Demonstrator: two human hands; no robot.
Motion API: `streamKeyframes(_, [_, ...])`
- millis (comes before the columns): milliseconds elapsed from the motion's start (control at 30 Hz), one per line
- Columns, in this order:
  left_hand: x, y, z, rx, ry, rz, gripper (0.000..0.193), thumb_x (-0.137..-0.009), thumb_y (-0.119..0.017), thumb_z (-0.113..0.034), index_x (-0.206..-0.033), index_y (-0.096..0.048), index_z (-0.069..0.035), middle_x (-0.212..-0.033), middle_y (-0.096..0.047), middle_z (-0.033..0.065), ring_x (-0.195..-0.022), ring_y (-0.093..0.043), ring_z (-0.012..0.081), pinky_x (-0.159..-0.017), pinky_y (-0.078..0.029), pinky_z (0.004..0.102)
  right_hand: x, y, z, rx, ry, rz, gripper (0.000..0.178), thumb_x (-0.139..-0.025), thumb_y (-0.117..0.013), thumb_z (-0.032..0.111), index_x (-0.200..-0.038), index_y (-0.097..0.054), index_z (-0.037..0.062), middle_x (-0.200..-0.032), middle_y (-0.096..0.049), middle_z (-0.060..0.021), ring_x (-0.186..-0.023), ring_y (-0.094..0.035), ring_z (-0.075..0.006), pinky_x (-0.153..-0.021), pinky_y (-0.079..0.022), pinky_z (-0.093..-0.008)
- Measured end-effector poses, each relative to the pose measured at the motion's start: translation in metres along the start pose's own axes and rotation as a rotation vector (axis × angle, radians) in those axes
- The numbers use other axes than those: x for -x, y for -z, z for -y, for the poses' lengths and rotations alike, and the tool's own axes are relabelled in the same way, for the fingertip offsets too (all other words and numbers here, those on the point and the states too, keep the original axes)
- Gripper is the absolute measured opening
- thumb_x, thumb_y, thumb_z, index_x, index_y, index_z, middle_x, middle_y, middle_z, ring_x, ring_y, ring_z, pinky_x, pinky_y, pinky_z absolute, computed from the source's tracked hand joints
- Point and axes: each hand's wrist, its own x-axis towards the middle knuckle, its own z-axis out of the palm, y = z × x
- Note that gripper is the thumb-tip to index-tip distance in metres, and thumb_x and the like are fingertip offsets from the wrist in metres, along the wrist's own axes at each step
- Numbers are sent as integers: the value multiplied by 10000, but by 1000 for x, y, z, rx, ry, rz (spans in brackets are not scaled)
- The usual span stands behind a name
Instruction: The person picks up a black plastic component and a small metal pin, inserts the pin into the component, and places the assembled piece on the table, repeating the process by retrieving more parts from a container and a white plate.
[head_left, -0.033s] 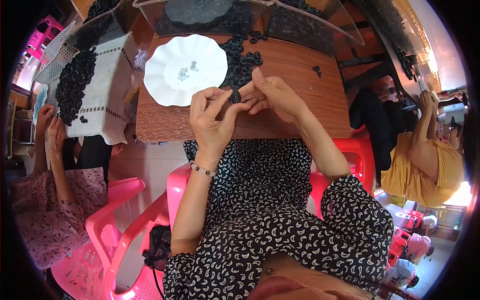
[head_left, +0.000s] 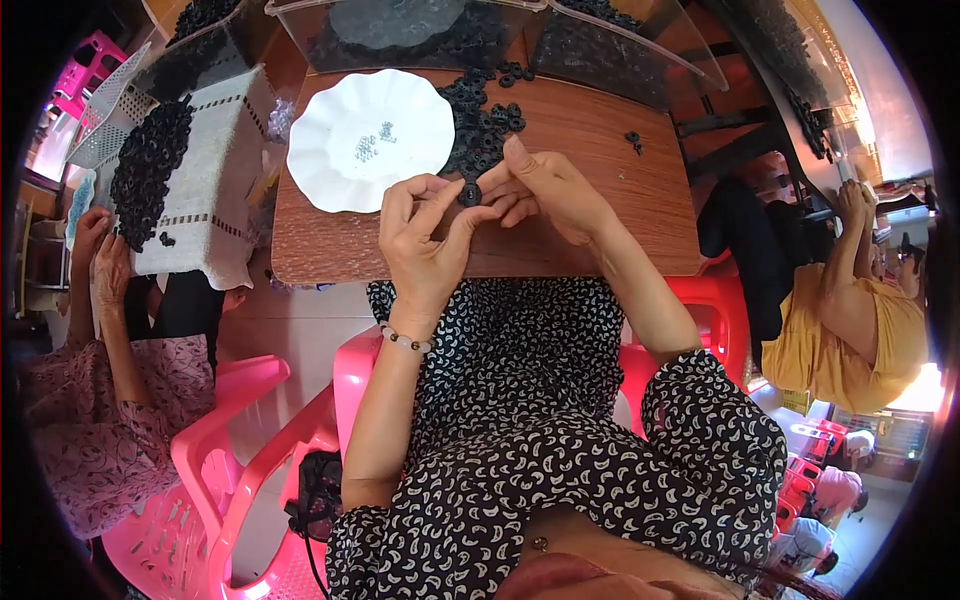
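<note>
- I see the left hand (head_left: 422, 238) pinching a small black part (head_left: 470, 194) in its grip, above the bench (head_left: 620, 225)
- Right hand (head_left: 558, 194) at the part's three o'clock; I can't tell if its grip holds anything
- White plate (head_left: 330, 130) at ten o'clock, black pile (head_left: 484, 138) at twelve

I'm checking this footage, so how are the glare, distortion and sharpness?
Head view: fisheye bows the right clear bin and leaves black corners; harsh white glare at far right, near the yellow garment; left hand and right hand look fairly sharp, but small pieces on the white plate are too tiny to identify.
</note>
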Motion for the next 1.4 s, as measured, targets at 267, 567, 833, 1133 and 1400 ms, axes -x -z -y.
streamKeyframes(267, [-1, -2, 1, -36, -28, 14, 367, -672, -910, -118, -1000, -775, -23, -988, -658, 86, -901, -620, 232, -737, -526, 345, -5, 0, -4, 207, 232, -44, 579, -1060, -510, 516, -971, -729, -12, -865, -702, -56, -761, -638, -92, -657, -516, -222])
streamKeyframes(567, [-3, 0, -1, -78, -40, 43, 367, -672, -912, -152, -992, -777, -34, -976, -652, 78, -903, -607, 243, -746, -513, 357, -12, -1, 2, 220, 255, -45, 469, -999, -668, 437, -890, -726, -16, -792, -705, -37, -723, -635, -79, -638, -521, -254])
streamKeyframes(833, [-6, -1, -4, -64, -29, 67, 327, -704, -898, -138, -996, -785, -46, -967, -652, 77, -886, -621, 233, -730, -522, 347, -8, 2, 13, 405, 381, -61, 281, -931, -774, 259, -875, -723, -12, -754, -696, -17, -713, -612, -49, -612, -491, -245])
streamKeyframes(1133, [-1, 1, -5, -30, 36, 24, 51, -862, -779, -17, -885, -749, 18, -909, -653, 86, -692, -634, 159, -586, -503, 270, -39, 111, 105, 935, 846, -644, 227, -962, -733, 240, -1027, -758, 24, -840, -729, 11, -774, -635, -60, -713, -509, -248])
streamKeyframes(1400, [-3, -1, -4, -24, 49, 5, 59, -875, -777, -39, -884, -750, 13, -899, -653, 74, -659, -614, 127, -559, -490, 251, -45, 129, 115, 876, 769, -827, 282, -941, -710, 218, -1039, -716, -46, -905, -742, -183, -833, -715, -275, -733, -545, -364])
